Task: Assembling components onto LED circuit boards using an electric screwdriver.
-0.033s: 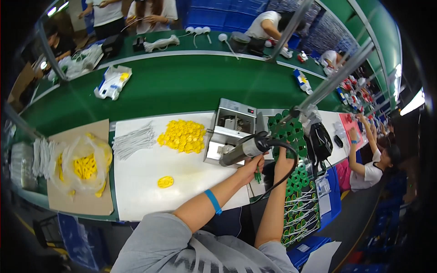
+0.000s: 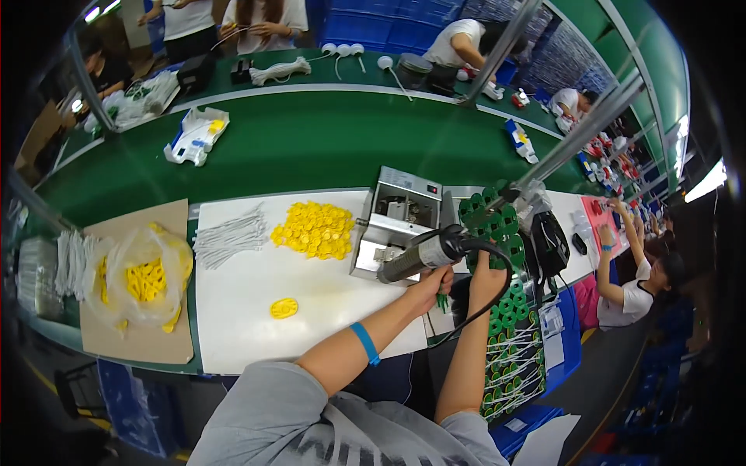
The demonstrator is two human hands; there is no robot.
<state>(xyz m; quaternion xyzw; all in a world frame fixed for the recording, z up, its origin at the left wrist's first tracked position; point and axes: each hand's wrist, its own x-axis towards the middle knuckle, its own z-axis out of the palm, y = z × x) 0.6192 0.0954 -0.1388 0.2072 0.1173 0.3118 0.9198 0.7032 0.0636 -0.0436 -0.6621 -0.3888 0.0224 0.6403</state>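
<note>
Head view shows two hands (image 2: 435,289) (image 2: 487,278) near one metal machine (image 2: 406,203).

The left hand (image 2: 434,286) hides part of a green piece (image 2: 442,302); the cable (image 2: 509,272) obscures the right hand (image 2: 485,281) near its fingertips. Edges crop two workers (image 2: 264,31) at eleven o'clock, the shirt (image 2: 326,427) at six.

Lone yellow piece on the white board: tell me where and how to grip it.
Probably pinch the yellow piece by opposite rim edges, from above and the near side: it looks flat and rounded on the white board, with the yellow pile beyond it.
</note>
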